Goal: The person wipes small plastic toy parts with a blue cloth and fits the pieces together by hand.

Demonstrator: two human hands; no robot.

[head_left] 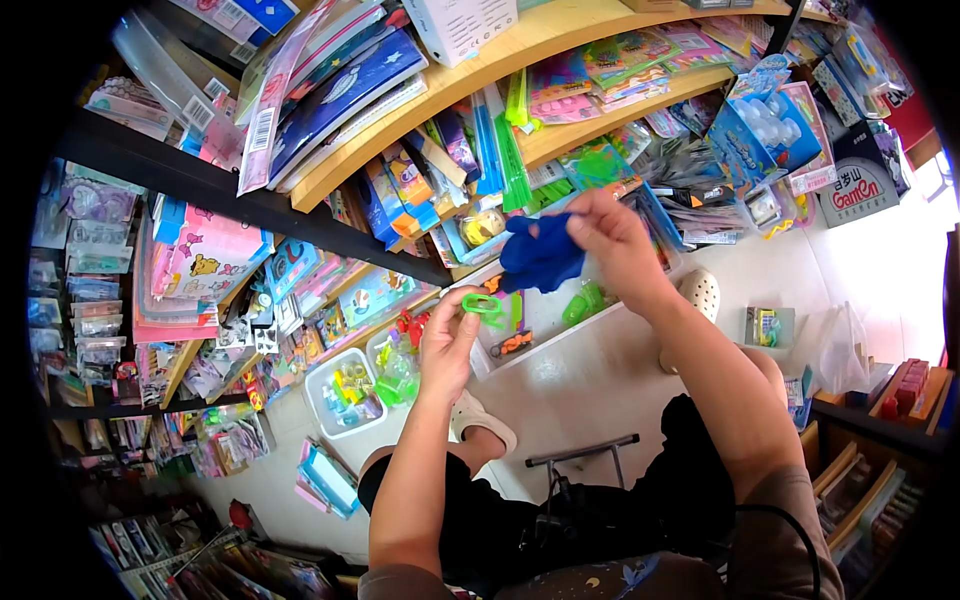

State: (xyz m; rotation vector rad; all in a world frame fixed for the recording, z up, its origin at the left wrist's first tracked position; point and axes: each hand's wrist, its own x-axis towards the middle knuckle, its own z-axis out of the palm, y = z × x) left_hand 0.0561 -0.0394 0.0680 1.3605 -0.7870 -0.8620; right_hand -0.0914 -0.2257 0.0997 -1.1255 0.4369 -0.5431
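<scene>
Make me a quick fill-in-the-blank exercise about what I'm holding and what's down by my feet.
1. The left hand holds a plastic piece coloured ____.
2. The right hand holds a soft-looking item coloured ____.
3. Of the two pale shoes, the white tub is nearer to the ____ one.

Missing words: green; blue; left.

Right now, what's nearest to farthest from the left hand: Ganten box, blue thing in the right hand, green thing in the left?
1. Green thing, in the left hand
2. Blue thing, in the right hand
3. Ganten box, far right of the picture
</scene>
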